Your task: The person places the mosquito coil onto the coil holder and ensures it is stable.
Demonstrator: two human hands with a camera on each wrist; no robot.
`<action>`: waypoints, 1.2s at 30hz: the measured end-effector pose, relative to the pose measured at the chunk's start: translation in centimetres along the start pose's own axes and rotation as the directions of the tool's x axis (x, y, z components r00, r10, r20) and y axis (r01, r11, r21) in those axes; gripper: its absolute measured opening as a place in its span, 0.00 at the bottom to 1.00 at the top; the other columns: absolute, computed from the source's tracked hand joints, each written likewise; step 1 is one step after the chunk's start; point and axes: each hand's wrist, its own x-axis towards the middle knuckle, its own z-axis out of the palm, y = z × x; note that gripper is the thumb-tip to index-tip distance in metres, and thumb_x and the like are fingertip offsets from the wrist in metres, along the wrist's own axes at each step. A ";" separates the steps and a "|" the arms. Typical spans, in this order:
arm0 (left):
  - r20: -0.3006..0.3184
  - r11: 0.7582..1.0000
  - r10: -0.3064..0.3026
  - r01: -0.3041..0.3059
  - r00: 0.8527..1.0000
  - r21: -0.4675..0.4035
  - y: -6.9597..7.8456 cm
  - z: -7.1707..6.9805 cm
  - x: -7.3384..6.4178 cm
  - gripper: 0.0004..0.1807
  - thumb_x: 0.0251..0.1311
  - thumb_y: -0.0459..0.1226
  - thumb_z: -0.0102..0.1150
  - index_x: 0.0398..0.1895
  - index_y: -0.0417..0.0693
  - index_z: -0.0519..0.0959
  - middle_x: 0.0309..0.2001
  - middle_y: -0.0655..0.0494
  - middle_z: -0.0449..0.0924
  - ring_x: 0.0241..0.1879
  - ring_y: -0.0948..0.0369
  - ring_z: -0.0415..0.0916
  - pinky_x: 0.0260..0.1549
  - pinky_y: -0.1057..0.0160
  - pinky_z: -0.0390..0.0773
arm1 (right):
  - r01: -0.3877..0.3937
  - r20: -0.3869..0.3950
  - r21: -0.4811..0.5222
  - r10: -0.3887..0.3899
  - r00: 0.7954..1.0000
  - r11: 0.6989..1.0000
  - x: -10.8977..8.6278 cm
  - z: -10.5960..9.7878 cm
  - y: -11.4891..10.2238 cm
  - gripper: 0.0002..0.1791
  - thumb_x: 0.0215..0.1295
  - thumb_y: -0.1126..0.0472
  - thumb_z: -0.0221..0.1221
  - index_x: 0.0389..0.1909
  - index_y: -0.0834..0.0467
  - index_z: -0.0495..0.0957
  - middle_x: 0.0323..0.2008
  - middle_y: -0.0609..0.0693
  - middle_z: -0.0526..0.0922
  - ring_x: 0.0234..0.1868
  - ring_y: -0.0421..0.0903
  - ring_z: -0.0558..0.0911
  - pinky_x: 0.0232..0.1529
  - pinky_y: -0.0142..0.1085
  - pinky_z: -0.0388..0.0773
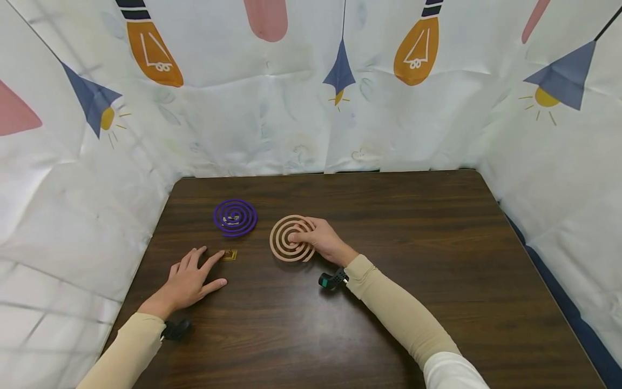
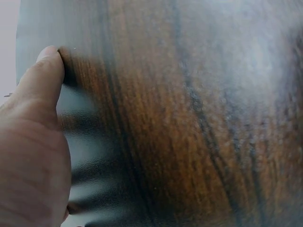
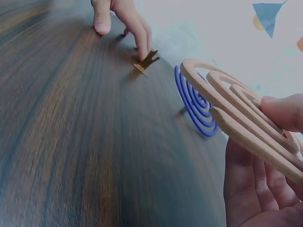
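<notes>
My right hand (image 1: 324, 241) grips a tan mosquito coil (image 3: 248, 140), its thumb on the upper face and the other fingers beneath. The coil is raised over the table and tilted. At the left, my left hand (image 1: 187, 282) lies low over the table with fingers spread, the index fingertip at a small gold metal coil stand (image 1: 230, 255). That stand has an upright prong, plain in the right wrist view. Behind it, a purple mosquito coil (image 1: 235, 216) sits on a similar metal stand, partly showing through the rings. The left wrist view shows mainly the thumb and wood.
The dark wooden table (image 1: 413, 281) spreads beneath both hands. White printed cloth (image 1: 301, 124) hangs behind it and along both sides. Each wrist bears a dark strap with a small device (image 1: 331, 280).
</notes>
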 end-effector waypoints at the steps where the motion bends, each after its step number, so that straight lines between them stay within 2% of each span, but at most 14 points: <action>1: -0.002 1.000 0.000 0.000 1.000 -0.003 -0.1 0.1 0.0 0.41 0.70 0.62 0.56 0.80 0.57 0.60 0.76 0.27 0.54 0.75 0.26 0.51 0.61 0.22 0.60 | 0.002 0.002 0.006 -0.002 1.000 1.000 0.1 0.1 0.1 0.30 0.65 0.67 0.69 0.67 0.63 0.74 0.49 0.50 0.85 0.43 0.39 0.87 0.47 0.32 0.86; 5: -0.014 1.000 0.005 -0.005 1.000 -0.011 -0.3 0.3 0.0 0.41 0.70 0.62 0.57 0.80 0.57 0.60 0.76 0.27 0.54 0.75 0.26 0.51 0.60 0.21 0.59 | 0.017 0.013 0.012 -0.017 1.000 1.000 0.2 0.7 0.2 0.27 0.65 0.67 0.68 0.65 0.64 0.75 0.47 0.50 0.85 0.41 0.39 0.87 0.46 0.33 0.86; 10: 0.004 1.000 0.004 -0.004 1.000 -0.005 -0.4 0.2 0.0 0.41 0.71 0.63 0.54 0.81 0.57 0.58 0.77 0.27 0.53 0.76 0.26 0.50 0.61 0.21 0.58 | 0.021 0.012 0.013 -0.021 1.000 1.000 0.4 1.5 0.2 0.26 0.65 0.67 0.69 0.63 0.63 0.76 0.45 0.47 0.85 0.40 0.38 0.87 0.45 0.32 0.86; 20: -0.022 1.000 0.014 -0.014 1.000 -0.013 -0.5 0.3 0.0 0.41 0.70 0.62 0.56 0.80 0.57 0.59 0.76 0.26 0.54 0.75 0.26 0.51 0.60 0.21 0.59 | -0.006 -0.004 0.020 0.006 1.000 1.000 0.9 2.4 0.5 0.30 0.64 0.66 0.70 0.66 0.63 0.75 0.50 0.50 0.85 0.43 0.38 0.87 0.48 0.32 0.86; 29: 0.007 1.000 0.006 -0.006 1.000 0.002 -0.1 -0.2 0.0 0.41 0.71 0.62 0.54 0.81 0.57 0.59 0.77 0.27 0.55 0.76 0.27 0.51 0.61 0.22 0.60 | -0.002 0.033 0.048 0.001 0.999 0.999 1.4 3.3 0.7 0.27 0.64 0.67 0.70 0.63 0.63 0.76 0.42 0.48 0.87 0.37 0.39 0.89 0.43 0.33 0.87; 32: 0.003 1.000 0.008 -0.008 1.000 0.004 0.0 -0.2 0.0 0.40 0.71 0.62 0.55 0.80 0.57 0.60 0.76 0.27 0.55 0.76 0.27 0.51 0.62 0.22 0.60 | -0.004 0.039 0.049 0.002 0.999 0.999 1.5 3.6 0.8 0.26 0.64 0.66 0.69 0.63 0.63 0.76 0.42 0.48 0.86 0.37 0.40 0.89 0.44 0.34 0.87; 36: -0.045 1.000 0.026 -0.026 0.999 -0.016 -0.3 0.1 -0.1 0.40 0.70 0.62 0.57 0.79 0.56 0.62 0.75 0.27 0.57 0.74 0.26 0.53 0.60 0.22 0.60 | 0.000 0.045 0.038 -0.001 0.999 0.999 1.7 4.0 0.9 0.25 0.65 0.66 0.69 0.63 0.64 0.76 0.41 0.48 0.86 0.36 0.40 0.89 0.43 0.34 0.87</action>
